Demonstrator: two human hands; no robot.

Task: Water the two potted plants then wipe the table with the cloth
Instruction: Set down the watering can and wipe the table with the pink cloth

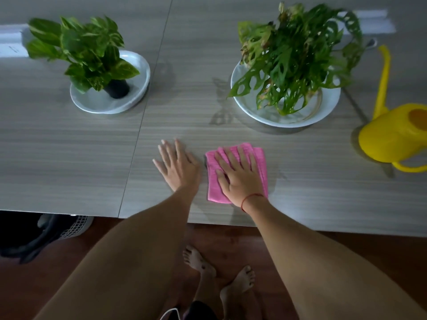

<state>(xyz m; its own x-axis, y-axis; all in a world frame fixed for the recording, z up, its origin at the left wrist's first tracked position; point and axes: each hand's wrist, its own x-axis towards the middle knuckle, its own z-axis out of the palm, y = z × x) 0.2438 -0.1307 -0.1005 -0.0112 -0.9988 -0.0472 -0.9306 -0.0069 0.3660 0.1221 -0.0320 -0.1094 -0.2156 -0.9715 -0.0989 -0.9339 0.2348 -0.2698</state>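
The right hand [240, 179] lay flat, palm down, on the folded pink cloth [260, 162], its grip spread open with fingers splayed across the fabric rather than closed around it; the cloth sat on the grey wood-grain bench [69, 158] near the front edge, roughly midway along it; the left hand [179, 166] rested palm down on the bare bench just beside the cloth, its grip also open, fingers apart and holding nothing; a thin red string circled the right wrist; farther back on the left stood a small plant with variegated leaves [85, 51] in a dark pot [116, 88], set in a white dish [135, 70]; farther back on the right a larger plant with holed leaves [298, 58] filled another white dish [328, 107], its pot hidden by foliage; a yellow watering can [392, 135] stood upright at the right edge, well apart from both hands, spout pointing away; bare feet showed on the reddish floor [242, 245] below.
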